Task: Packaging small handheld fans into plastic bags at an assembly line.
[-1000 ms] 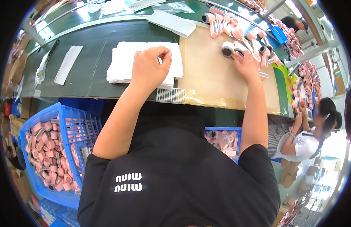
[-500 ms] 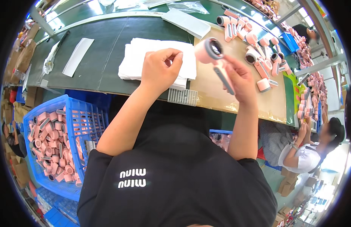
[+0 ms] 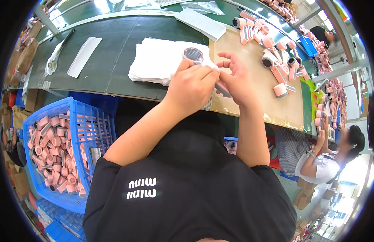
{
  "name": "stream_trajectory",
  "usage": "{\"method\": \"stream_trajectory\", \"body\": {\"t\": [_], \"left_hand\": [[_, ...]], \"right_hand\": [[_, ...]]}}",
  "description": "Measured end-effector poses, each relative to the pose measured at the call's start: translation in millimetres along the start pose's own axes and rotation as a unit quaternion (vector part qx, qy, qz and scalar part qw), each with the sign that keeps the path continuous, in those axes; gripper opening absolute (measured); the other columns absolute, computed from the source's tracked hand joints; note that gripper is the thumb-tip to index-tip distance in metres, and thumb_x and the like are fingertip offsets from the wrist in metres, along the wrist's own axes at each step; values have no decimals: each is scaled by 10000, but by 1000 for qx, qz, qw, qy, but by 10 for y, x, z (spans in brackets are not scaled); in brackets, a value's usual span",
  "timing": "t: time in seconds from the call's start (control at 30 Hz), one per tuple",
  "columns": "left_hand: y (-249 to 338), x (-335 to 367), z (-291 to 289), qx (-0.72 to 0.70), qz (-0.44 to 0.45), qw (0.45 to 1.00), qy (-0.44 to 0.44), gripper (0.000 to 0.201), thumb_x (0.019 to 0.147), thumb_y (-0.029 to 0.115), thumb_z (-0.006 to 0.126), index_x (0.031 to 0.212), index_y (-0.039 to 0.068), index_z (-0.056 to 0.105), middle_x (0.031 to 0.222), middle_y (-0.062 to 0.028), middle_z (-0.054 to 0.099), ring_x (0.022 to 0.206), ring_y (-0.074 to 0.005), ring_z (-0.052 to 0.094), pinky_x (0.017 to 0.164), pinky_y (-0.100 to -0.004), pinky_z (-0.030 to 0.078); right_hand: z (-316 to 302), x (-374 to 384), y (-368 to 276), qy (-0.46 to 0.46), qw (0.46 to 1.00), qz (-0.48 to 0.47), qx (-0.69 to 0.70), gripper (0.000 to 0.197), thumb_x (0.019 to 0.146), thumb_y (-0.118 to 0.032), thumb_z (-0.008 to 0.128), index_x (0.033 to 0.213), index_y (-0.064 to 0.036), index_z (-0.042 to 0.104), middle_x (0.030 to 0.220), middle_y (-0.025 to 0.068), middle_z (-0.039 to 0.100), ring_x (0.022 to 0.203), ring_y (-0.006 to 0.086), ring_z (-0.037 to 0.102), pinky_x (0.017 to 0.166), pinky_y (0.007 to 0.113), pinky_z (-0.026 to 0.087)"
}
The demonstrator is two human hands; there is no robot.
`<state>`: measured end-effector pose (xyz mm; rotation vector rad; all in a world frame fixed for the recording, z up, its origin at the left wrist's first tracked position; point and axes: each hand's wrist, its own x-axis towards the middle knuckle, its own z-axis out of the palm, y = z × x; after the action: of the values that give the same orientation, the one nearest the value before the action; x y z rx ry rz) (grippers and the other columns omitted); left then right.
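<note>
"Start close in. What are the hands doing?"

"The left hand [image 3: 193, 86] is curled closed, its fingertips at a bit of thin white material [image 3: 210, 63]; I can't tell exactly what it pinches. The right hand [image 3: 237, 82] has its fingers partly spread, and whether it grips anything is unclear."

"And the pink device?"

"It's between the two hands, above the near edge of the surface [image 3: 114, 44]. Its round head [image 3: 193, 53] points away, over the white stack [image 3: 148, 60]; the grey-faced handle [image 3: 223, 89] slants back beside the right palm."

"How would it handle?"

"Light and stiff, I'd judge, with a smooth shell that could slip. I'd hold the handle and spare the dark grille. The white material looks soft and easily creased."

"Containers?"

"Left of the person, a blue crate [image 3: 75, 133], heaped with loose pink devices [image 3: 56, 157]. Under the surface's edge, the rim of another blue container [image 3: 231, 138] shows; its contents are mostly hidden."

"Farther off?"

"A loose cluster of devices [image 3: 279, 75] on brown sheeting [image 3: 247, 97], then a blue tray [image 3: 307, 46]. I can't make out what that holds."
</note>
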<state>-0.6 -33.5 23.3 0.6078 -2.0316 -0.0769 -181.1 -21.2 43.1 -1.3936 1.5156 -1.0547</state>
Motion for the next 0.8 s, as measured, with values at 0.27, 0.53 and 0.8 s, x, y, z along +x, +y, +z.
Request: {"method": "stream_trajectory", "body": {"t": [0.27, 0.53, 0.8], "left_hand": [[352, -204, 56, -82, 15, 995, 53, 254, 816, 31, 762, 1071, 35, 756, 883, -64, 684, 726, -258, 655, 719, -396, 468], [485, -213, 57, -142, 41, 989, 5, 247, 828, 37, 753, 1075, 41, 758, 917, -76, 691, 756, -252, 679, 655, -369, 520], [-189, -1, -35, 11, -98, 994, 55, 135, 846, 105, 734, 977, 72, 732, 886, -66, 691, 737, -284, 666, 743, -401, 483]], "right_hand": [[189, -103, 354, -27, 815, 137, 562, 266, 1081, -199, 495, 1206, -23, 650, 962, 89, 732, 679, 162, 685, 559, 271, 553], [-544, -271, 765, 199, 839, 77, 500, 299, 1043, -233, 524, 1053, -3, 714, 851, 92, 734, 709, 173, 716, 617, 317, 585], [-1956, -1681, 1607, -9, 983, 178, 38, 428, 895, -60, 766, 594, -126, 468, 616, -108, 443, 586, 9, 406, 521, 256, 323]]}}
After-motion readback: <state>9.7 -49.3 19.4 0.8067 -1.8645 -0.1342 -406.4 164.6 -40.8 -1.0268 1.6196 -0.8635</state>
